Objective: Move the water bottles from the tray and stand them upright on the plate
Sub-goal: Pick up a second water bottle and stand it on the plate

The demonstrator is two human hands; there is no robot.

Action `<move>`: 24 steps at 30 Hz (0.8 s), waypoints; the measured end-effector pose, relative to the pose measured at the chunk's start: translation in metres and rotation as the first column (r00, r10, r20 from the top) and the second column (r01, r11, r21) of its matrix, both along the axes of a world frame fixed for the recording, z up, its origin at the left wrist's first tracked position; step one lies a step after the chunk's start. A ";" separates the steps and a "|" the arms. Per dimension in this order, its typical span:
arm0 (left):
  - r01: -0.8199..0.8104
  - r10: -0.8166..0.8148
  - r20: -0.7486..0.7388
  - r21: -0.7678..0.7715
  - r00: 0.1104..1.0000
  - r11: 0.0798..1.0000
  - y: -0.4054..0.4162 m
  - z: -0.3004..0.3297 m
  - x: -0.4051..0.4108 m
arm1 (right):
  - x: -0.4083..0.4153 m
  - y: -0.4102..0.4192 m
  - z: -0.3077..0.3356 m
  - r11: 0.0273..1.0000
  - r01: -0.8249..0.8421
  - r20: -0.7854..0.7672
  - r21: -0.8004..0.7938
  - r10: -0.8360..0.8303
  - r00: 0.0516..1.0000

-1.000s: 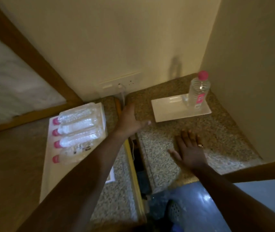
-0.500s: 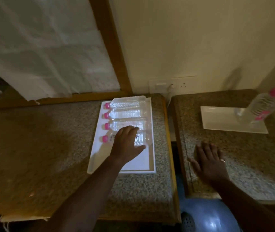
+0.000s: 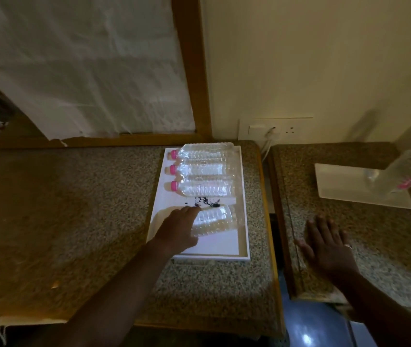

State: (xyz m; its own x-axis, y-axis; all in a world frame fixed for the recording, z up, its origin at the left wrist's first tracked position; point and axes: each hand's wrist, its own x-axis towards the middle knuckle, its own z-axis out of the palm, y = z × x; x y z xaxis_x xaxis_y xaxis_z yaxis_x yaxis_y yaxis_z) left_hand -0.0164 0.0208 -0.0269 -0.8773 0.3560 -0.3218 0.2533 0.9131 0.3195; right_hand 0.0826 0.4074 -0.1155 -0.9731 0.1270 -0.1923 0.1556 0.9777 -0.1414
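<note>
- Four clear plastic water bottles (image 3: 205,169), three showing pink caps, lie sideways on the white rectangular tray (image 3: 245,221).
- One pink-capped bottle (image 3: 409,171) stands on the white rectangular plate (image 3: 342,186).

You faced a cream wall (image 3: 312,58) with a socket plate (image 3: 274,128), a wood-framed covered window (image 3: 86,66), two speckled granite surfaces (image 3: 61,209), dim light.

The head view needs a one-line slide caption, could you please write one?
Left hand closes on the nearest of four bottles lying in the tray; one bottle already stands on the plate.
</note>
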 end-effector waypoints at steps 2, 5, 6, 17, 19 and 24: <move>0.032 -0.032 0.011 -0.016 0.999 0.999 -0.006 0.000 0.004 | -0.001 -0.002 0.001 1.000 -0.011 0.004 -0.003 0.011 1.000; 0.020 -0.021 -0.015 -0.045 1.000 0.999 -0.012 0.003 0.005 | -0.001 -0.002 0.001 1.000 -0.023 0.016 -0.005 0.023 1.000; 0.002 -0.003 -0.018 -0.046 1.000 0.999 -0.014 0.005 0.004 | -0.002 -0.002 0.002 1.000 -0.023 0.021 -0.007 0.023 1.000; 0.156 -0.115 -0.240 0.159 0.964 0.975 0.002 0.088 -0.015 | -0.004 -0.003 0.006 1.000 -0.019 0.090 0.018 0.018 0.996; 0.174 -0.110 -0.257 0.241 0.960 0.955 0.013 0.098 -0.012 | -0.005 -0.001 0.002 1.000 -0.010 0.090 0.028 0.007 0.996; 0.147 -0.053 -0.196 0.510 0.979 0.848 0.040 0.093 0.003 | -0.006 0.001 0.001 1.000 0.008 0.105 0.029 -0.011 0.994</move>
